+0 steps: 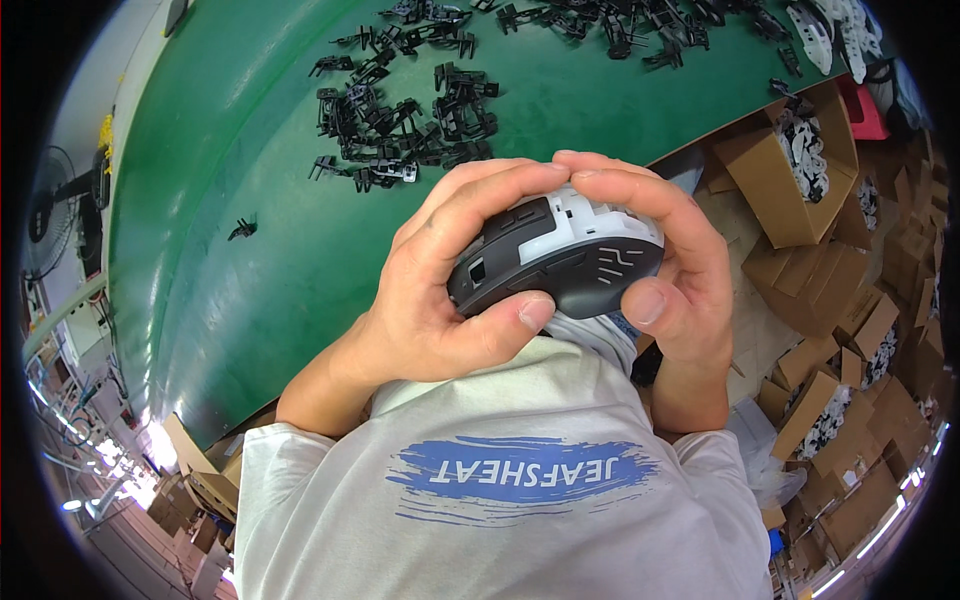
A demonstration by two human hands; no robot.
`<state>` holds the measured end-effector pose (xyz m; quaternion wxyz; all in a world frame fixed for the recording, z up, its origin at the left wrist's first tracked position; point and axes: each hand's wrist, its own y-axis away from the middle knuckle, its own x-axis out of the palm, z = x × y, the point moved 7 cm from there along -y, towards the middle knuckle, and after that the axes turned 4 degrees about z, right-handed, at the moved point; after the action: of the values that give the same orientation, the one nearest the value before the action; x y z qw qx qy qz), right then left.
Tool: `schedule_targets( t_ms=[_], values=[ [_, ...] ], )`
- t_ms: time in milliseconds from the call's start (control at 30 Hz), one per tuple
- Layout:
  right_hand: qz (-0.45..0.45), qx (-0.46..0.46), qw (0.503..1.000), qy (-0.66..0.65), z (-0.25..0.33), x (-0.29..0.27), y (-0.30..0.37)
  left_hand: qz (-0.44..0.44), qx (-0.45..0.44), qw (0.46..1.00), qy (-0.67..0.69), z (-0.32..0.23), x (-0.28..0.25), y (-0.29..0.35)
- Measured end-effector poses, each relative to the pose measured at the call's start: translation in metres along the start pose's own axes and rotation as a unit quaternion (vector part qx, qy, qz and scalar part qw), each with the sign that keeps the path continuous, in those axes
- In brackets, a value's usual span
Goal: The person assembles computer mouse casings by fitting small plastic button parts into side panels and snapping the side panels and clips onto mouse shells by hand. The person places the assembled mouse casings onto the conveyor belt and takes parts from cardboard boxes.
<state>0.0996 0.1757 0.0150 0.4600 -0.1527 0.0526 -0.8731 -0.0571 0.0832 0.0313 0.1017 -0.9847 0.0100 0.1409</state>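
Observation:
Close in front of my chest, both hands grip a black and white computer mouse [590, 268]. Its black side with short slots faces up toward me, and white plastic shows along the upper part. My left hand [440, 270] wraps the left end, thumb pressed on the lower edge. Around the right end curls my right hand [690, 250], its thumb tip at the lower right edge. The fingertips of both hands meet at the top of the mouse. Fingers hide part of its far side.
A green table [290, 270] lies beyond my hands. Small black plastic parts [380, 125] are heaped on it, with one loose part [243, 229] to the left. White shells [835, 35] sit at the far right. Cardboard boxes [800, 180] of parts crowd the right; a fan [50, 212] stands left.

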Motion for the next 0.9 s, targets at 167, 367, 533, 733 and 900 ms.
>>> schedule_targets(
  t_ms=[167, 367, 533, 733, 900],
  values=[
    [0.011, 0.056, 0.992, 0.112, 0.000, -0.001, 0.000, -0.045, 0.059, 0.994, -0.075, -0.001, 0.000, 0.001],
    [0.015, 0.027, 0.990, 0.135, 0.000, 0.002, -0.002, -0.051, 0.102, 0.983, -0.145, -0.009, 0.002, 0.004],
    [0.026, 0.001, 0.988, 0.150, -0.009, 0.010, -0.002, -0.042, 0.054, 0.988, -0.135, -0.006, -0.007, 0.007],
    [0.017, -0.019, 0.992, 0.122, -0.013, 0.022, -0.009, -0.042, 0.074, 0.981, -0.177, -0.011, -0.012, 0.017],
    [0.055, -0.005, 0.989, 0.138, -0.012, 0.024, -0.012, -0.061, 0.071, 0.981, -0.172, -0.011, -0.014, 0.022]
  ],
)
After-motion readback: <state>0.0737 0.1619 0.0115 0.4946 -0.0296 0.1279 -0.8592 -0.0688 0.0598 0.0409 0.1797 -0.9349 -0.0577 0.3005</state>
